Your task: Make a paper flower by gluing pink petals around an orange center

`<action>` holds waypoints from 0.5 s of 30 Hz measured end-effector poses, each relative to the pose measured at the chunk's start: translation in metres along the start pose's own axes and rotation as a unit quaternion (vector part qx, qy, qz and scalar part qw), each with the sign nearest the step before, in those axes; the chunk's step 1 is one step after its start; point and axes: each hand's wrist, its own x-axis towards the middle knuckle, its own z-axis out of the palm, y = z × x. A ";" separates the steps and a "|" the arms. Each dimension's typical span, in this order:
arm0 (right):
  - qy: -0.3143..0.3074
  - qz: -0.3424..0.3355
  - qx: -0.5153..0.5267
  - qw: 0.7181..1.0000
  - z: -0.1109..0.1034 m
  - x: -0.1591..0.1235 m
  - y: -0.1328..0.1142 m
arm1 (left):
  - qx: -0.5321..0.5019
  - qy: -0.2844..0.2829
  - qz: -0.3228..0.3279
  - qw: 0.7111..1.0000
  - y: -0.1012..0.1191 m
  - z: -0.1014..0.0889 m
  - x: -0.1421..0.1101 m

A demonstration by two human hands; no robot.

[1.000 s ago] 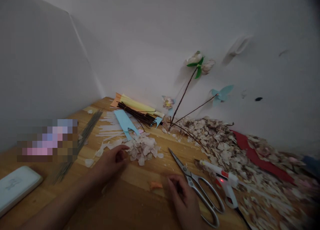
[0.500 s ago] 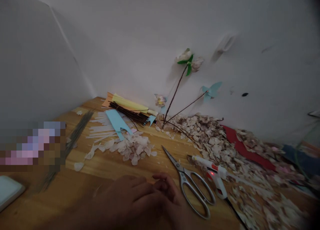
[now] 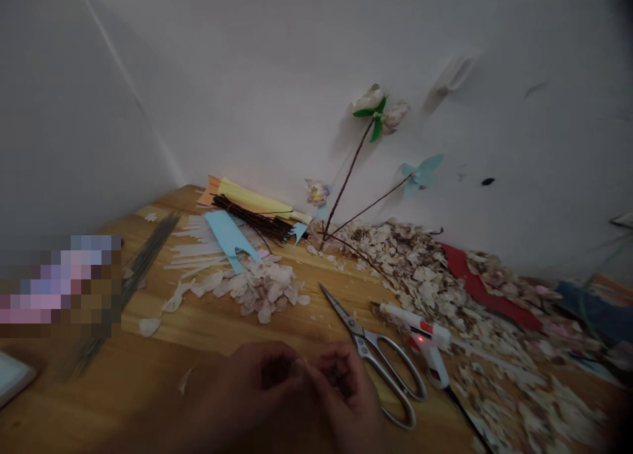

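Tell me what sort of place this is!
It looks like a craft corner: a wooden table with scissors, a glue gun with its red light on, and a pile of loose petals.

Table (image 3: 210,332): was wooden
Wires (image 3: 145,261): lay at nine o'clock from table centre
Petals (image 3: 270,288): lay heaped at eleven and two
Scissors (image 3: 362,342): lay at four

A look from the head
It faces forward and down, close above the tabletop (image 3: 200,335), toward its far edge and the wall (image 3: 277,78).
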 end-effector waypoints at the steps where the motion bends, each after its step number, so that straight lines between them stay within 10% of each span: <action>1: -0.003 0.001 -0.005 1.000 0.000 0.000 0.001 | 0.005 -0.002 -0.010 1.000 0.001 0.001 0.001; 15: -0.043 0.016 0.034 0.998 0.000 0.001 0.002 | -0.042 0.045 -0.030 0.998 -0.017 -0.008 0.005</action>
